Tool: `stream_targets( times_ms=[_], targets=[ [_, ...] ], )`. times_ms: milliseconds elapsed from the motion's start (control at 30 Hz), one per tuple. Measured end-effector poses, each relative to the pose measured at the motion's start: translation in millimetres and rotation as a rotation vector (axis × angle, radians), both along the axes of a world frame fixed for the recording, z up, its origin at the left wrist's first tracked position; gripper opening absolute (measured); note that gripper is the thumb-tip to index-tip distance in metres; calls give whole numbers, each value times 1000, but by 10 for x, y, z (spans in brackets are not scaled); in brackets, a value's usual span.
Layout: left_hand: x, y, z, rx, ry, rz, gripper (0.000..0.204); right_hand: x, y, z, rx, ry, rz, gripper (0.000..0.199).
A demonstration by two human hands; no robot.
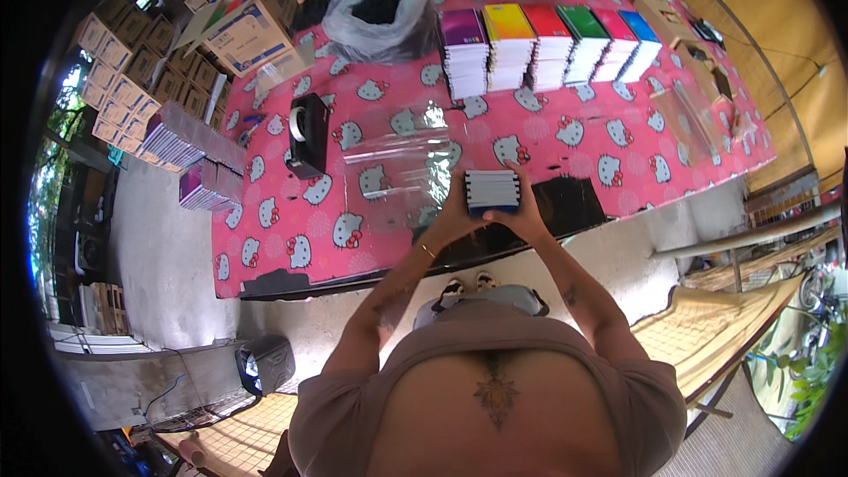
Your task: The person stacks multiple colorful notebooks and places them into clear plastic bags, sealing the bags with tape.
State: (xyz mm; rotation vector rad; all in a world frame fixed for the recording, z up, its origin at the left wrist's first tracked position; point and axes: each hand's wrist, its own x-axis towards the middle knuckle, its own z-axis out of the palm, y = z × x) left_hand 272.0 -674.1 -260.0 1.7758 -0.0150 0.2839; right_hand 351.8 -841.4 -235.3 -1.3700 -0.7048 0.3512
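Between my two hands is a small stack of spiral notebooks, edges and bindings facing up, with a dark blue cover showing on the near side. My left hand grips the stack's left side. My right hand wraps round the right side, its thumb on the near face. Both hands are above the table's near edge. Just left of them, clear plastic film lies on the pink patterned tablecloth. Farther off stands a row of notebook stacks, with purple, yellow, red, green, pink and blue covers.
A black tape dispenser stands on the table's left part. Behind it are an open carton and a plastic bag with black contents. Cartons and wrapped notebook bundles are piled at the left. A black bin sits lower left.
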Motion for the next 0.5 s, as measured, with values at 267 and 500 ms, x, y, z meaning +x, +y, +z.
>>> stream_targets(
  times_ms=[267, 500],
  targets=[
    [-8, 154, 176, 217, 67, 1, 90, 139, -35, -38, -124, -46, 92, 90],
    [6, -270, 1215, 1036, -133, 183, 109, 211, -6, -238, -97, 28, 120, 77]
  ],
)
